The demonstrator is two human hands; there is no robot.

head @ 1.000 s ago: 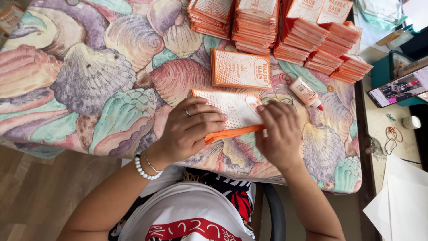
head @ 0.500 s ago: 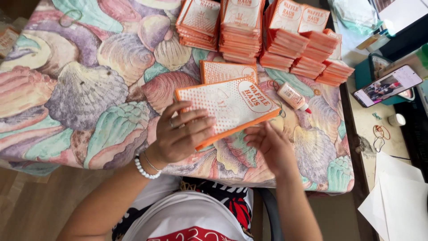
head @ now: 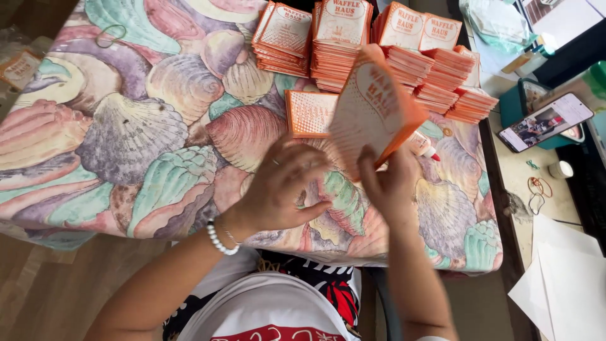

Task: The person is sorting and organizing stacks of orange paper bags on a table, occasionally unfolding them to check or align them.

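Folding step: right hand (head: 388, 183) pinches orange paper sleeve (head: 372, 110) raised above counter (head: 158, 126); left hand (head: 284, 186) open beside it. Next probably calls for laying it on flat stacks (head: 341, 38).

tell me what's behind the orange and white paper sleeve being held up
Behind the orange and white paper sleeve lie a flat orange sleeve, stacks of orange sleeves and a small glue tube. Whatever sits directly behind it is hidden.

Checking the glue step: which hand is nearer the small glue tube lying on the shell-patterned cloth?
Right. The right hand sits just beside the glue tube, while the left hand is farther off on the opposite side.
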